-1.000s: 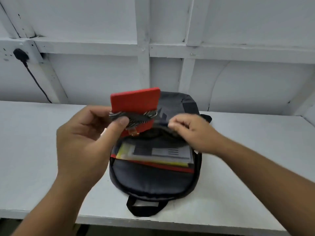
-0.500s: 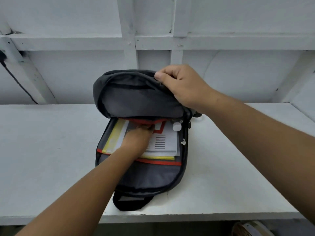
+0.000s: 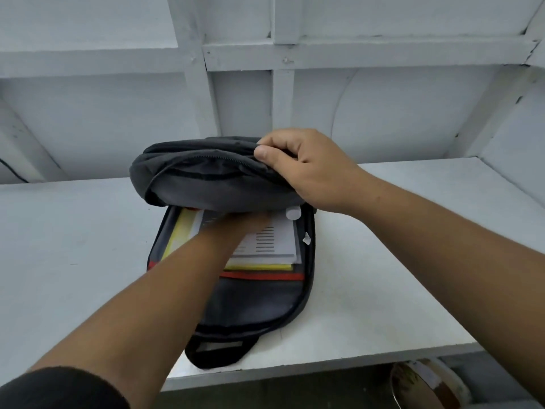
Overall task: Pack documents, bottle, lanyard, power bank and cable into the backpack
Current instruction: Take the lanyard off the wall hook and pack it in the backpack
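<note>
A dark grey backpack (image 3: 253,305) lies open on the white table (image 3: 73,246). My right hand (image 3: 306,169) is shut on the backpack's front flap (image 3: 206,175) and holds it lifted. My left hand (image 3: 247,224) reaches into the main compartment under the flap, so its fingers are hidden. Inside lie documents: a white printed sheet (image 3: 271,243) on a yellow folder (image 3: 182,228), with a red edge (image 3: 265,276) below them. A white bottle cap (image 3: 293,214) peeks out at the right under the flap. No power bank, lanyard or cable is in view.
The table's front edge (image 3: 324,367) runs close to me. Under it at the lower right sits a round container (image 3: 427,382). A white framed wall (image 3: 280,84) stands right behind the backpack. A black wire (image 3: 11,172) shows at the far left.
A second ago my left hand held a red power bank with a lanyard above the bag. It has since gone inside, deeper under the flap, which my right hand has lifted.
</note>
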{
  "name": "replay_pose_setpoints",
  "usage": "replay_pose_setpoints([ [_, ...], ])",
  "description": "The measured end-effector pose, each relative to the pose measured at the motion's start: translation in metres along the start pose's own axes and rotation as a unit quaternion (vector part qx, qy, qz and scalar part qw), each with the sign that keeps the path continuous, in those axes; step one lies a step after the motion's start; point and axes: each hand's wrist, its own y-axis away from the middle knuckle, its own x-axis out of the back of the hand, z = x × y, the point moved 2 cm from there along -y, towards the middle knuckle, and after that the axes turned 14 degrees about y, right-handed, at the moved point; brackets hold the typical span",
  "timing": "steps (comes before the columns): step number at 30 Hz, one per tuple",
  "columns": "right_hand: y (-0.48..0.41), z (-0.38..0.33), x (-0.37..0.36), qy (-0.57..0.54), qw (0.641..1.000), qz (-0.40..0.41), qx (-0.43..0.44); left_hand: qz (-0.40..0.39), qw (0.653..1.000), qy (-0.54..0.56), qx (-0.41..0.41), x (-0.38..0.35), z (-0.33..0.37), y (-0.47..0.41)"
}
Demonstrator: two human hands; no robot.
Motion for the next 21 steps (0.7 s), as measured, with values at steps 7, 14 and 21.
replay_pose_setpoints([
  [7,0.023,0.013,-0.032,0.017,0.994,0.071,0.079,0.080,0.973,0.067,-0.206,0.072,0.009,0.162],
  [14,0.074,0.032,-0.087,0.107,0.981,0.016,0.163,0.332,0.902,0.080,-0.264,0.099,-0.017,0.195],
  [21,0.130,0.062,-0.143,0.223,0.958,-0.117,0.136,0.073,0.984,-0.009,-0.164,-0.003,-0.095,0.182],
])
